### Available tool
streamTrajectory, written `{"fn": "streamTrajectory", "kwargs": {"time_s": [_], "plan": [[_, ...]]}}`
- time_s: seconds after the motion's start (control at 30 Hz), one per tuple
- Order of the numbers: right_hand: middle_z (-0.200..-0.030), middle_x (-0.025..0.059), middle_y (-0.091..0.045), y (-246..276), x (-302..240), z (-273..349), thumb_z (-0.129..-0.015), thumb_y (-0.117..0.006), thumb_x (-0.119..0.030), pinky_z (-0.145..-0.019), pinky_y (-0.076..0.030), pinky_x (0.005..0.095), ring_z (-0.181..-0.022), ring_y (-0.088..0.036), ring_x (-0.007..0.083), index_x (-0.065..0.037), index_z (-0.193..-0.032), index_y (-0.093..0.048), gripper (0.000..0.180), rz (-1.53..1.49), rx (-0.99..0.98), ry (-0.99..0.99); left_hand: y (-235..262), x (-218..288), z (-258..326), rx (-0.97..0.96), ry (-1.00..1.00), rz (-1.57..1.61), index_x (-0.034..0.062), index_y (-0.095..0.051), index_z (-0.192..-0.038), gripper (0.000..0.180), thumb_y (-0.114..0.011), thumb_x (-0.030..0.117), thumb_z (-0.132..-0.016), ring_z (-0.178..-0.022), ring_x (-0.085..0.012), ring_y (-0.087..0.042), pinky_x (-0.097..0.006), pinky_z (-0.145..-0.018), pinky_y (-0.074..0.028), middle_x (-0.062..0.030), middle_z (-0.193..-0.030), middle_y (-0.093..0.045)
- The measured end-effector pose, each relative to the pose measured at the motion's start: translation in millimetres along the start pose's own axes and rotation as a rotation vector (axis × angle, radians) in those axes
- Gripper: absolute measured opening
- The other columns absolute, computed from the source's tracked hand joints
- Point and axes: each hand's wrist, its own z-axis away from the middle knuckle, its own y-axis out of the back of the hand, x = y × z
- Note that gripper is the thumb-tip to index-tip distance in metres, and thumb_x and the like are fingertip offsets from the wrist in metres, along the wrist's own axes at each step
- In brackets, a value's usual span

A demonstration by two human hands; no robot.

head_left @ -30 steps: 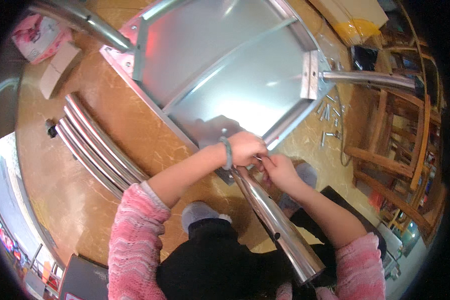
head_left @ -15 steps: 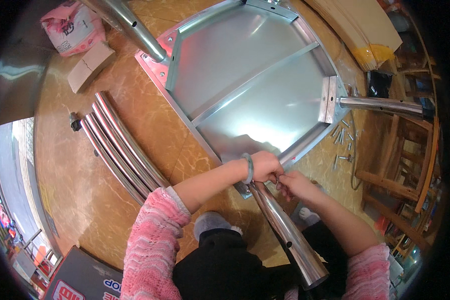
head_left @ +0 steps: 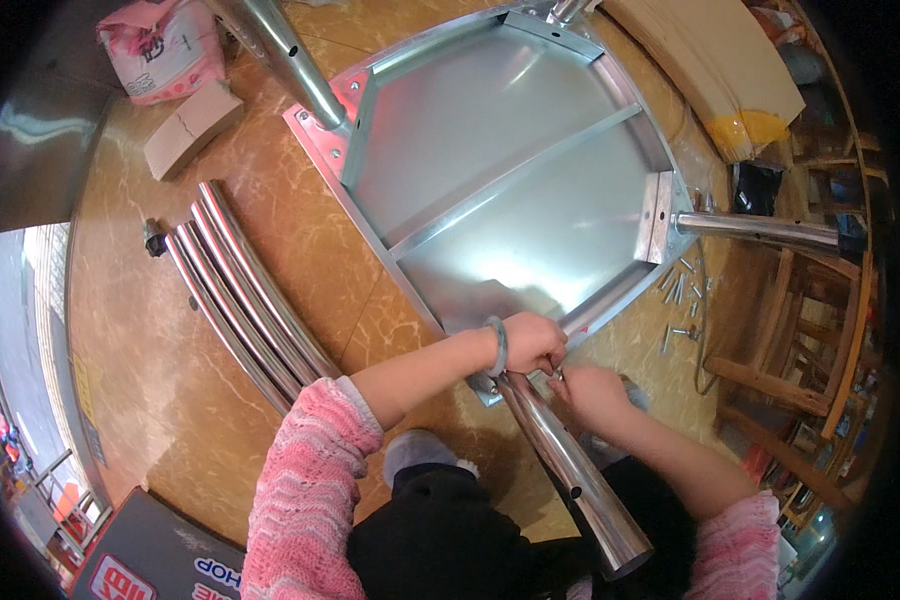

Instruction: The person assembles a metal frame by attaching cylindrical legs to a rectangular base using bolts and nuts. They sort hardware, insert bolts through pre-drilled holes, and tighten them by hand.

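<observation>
A metal tabletop (head_left: 530, 215) lies with its underside up on the floor, a crossbar over its middle and tube legs at its corners. At the near corner, a shiny tube leg (head_left: 580, 490) points toward me. My left hand (head_left: 532, 343), with a bracelet at the wrist, is closed over the base of this leg. Beside it, my right hand (head_left: 592, 392) is closed, fingertips pinched close to the left fingers. Whatever small thing the fingers hold is hidden. Another tube leg (head_left: 755, 229) sticks out at the right corner, and one more (head_left: 305, 80) at the far left.
Several loose metal tubes (head_left: 245, 285) lie side by side on the left. Scattered bolts (head_left: 678, 290) lie right of the tabletop, near wooden stools (head_left: 770, 370). A cardboard box (head_left: 715, 75), a cardboard piece (head_left: 192, 130) and a pink-and-white bag (head_left: 165, 55) stand farther off.
My right hand has shifted slightly down and away from the left fingers. The left hand stays at the leg's base. The whole view has tilted a little.
</observation>
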Motion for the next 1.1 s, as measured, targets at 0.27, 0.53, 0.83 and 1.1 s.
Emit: {"fn": "streamTrajectory", "kwargs": {"time_s": [0.27, 0.53, 0.83, 1.1], "plan": [[-0.065, 0.0118, -0.06, 1, 8, -12, -0.085, -0.052, -0.023, -0.052, -0.045, 0.035, -0.056, -0.057, 0.0281, -0.004, -0.075, -0.057, 0.022, -0.653, -0.179, -0.223, 4, 3, 1, -0.069, 0.046, -0.003, 0.0098, -0.065, -0.075, 0.013, -0.066, 0.018, -0.066, -0.078, -0.0299, -0.057, -0.042, -0.065, -0.046, -0.0072, -0.077, -0.06], [-0.068, 0.0119, -0.061, -2, 4, 1, -0.083, -0.052, -0.025, -0.06, -0.044, 0.0385, -0.057, -0.06, 0.0236, -0.007, -0.074, -0.057, 0.021, 0.426, 0.309, 0.277, 3, -1, 1, -0.084, 0.012, -0.044, 0.0084, -0.064, -0.073, 0.009, -0.063, 0.016, -0.067, -0.078, -0.0296, -0.058, -0.041, -0.066, -0.047, -0.0075, -0.076, -0.06], [-0.065, 0.0106, -0.062, 2, -10, -10, -0.077, -0.053, -0.021, -0.061, -0.045, 0.0405, -0.062, -0.061, 0.0232, -0.009, -0.069, -0.06, 0.017, -0.121, -0.114, -0.178, -3, -3, 5, -0.006, 0.037, 0.024, 0.01, -0.065, -0.079, 0.013, -0.063, 0.016, -0.068, -0.076, -0.0311, -0.058, -0.041, -0.066, -0.046, -0.0095, -0.076, -0.061], [-0.066, 0.011, -0.061, 5, 3, -19, -0.087, -0.047, -0.026, -0.063, -0.045, 0.042, -0.058, -0.059, 0.0258, -0.005, -0.075, -0.06, 0.027, -0.163, -0.046, -0.059, 0, -3, 5, -0.05, 0.074, -0.04, 0.0093, -0.064, -0.077, 0.011, -0.062, 0.016, -0.068, -0.073, -0.0323, -0.058, -0.043, -0.064, -0.045, -0.012, -0.074, -0.06]]}}
